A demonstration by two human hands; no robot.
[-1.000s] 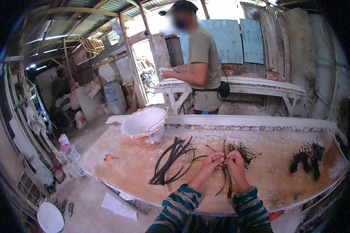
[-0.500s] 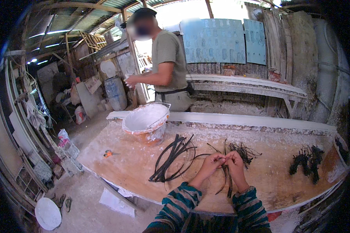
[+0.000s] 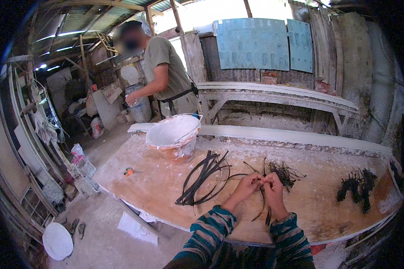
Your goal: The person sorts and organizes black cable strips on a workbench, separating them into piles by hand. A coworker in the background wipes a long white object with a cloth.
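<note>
Both hands meet over the table, fingertips pinched close together. My left hand (image 3: 246,187) and my right hand (image 3: 274,193) grip thin black strips (image 3: 263,204); their ends stick out above the fingers and hang below them. The exact spot where the strips cross is hidden by my fingers. To the left lies a looped bundle of long black strips (image 3: 194,183). Just beyond my right hand is a tangle of short, thin black strips (image 3: 286,174). Farther right rest dark, frayed clumps (image 3: 358,186) of similar material.
A white-coated bucket (image 3: 179,142) stands at the table's far edge, near orange-handled scissors (image 3: 129,171). At the right end is a plaster-stained container (image 3: 388,190). Across the table, a person (image 3: 168,71) stands before a long bench (image 3: 274,92). A white round lid (image 3: 57,241) lies on the floor.
The other person has moved left, lowering their hands. My view has shifted slightly. My hands stay pinched together on the strips, with only small finger movement.
</note>
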